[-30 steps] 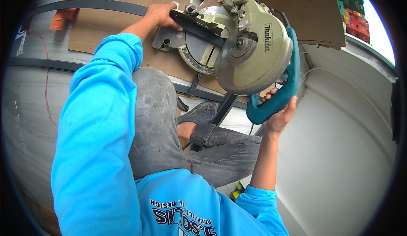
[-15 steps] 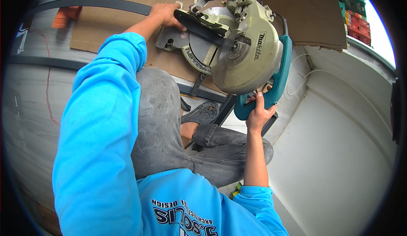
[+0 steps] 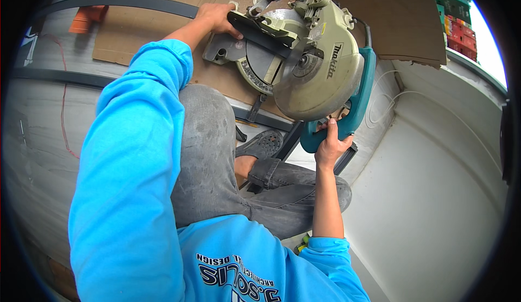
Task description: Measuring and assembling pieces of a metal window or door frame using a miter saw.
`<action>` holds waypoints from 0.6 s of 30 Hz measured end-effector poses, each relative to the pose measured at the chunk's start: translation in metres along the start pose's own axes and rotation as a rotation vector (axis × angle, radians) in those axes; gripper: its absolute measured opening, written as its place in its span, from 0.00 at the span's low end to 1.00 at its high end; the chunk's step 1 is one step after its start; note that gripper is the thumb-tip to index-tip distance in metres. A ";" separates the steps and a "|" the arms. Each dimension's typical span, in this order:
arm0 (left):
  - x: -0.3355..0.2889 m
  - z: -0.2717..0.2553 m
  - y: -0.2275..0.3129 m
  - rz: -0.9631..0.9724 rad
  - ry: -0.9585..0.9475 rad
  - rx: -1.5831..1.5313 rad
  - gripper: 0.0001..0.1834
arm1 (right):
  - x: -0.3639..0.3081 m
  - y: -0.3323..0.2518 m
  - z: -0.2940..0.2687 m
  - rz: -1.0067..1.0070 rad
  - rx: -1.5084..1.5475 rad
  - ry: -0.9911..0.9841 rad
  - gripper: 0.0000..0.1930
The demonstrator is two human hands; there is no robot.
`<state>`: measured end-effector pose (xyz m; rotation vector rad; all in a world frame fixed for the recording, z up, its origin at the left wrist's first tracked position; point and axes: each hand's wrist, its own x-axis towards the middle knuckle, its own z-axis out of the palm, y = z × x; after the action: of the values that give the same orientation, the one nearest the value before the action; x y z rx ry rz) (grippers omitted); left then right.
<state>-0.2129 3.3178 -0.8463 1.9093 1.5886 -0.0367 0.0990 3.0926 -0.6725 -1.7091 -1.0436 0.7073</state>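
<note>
Nearest the camera, the right hand (image 3: pixel 329 143) reaches up on a nearly straight bare forearm, sleeve pushed back to the elbow, and its fingers are curled shut around the teal handle (image 3: pixel 355 106) at the lower end of the miter saw (image 3: pixel 304 63). Farther out, the left hand (image 3: pixel 216 17) comes in on a long blue sleeve, palm down, fingers folded over a dark metal strip (image 3: pixel 130 1) where it meets the saw's base (a pressing hold rather than a full wrap, as far as can be seen). The person squats, with grey trousers and a dark clog (image 3: pixel 263 143) just below the saw.

The saw sits on a sheet of brown cardboard (image 3: pixel 380 14) whose ragged right edge ends at a white wall (image 3: pixel 434 193); room on that side is tight. To the left the pale floor lies open, with a second dark strip (image 3: pixel 59 77) across it and an orange pipe piece (image 3: pixel 87 17) near the far edge.

The saw is pale grey-green, its round blade guard lowered and tilted toward the person.
</note>
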 end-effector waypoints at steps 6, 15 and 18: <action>-0.001 0.000 0.000 0.003 0.014 -0.040 0.52 | 0.000 0.005 -0.001 -0.025 0.011 -0.004 0.10; 0.001 -0.002 0.001 0.012 -0.011 -0.030 0.50 | 0.008 -0.022 -0.001 0.034 0.028 -0.029 0.12; -0.001 0.002 -0.002 0.011 0.008 -0.001 0.49 | 0.006 -0.022 -0.001 0.041 0.011 -0.038 0.13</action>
<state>-0.2144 3.3159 -0.8479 1.9194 1.5832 -0.0237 0.0955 3.1012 -0.6514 -1.7181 -1.0309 0.7729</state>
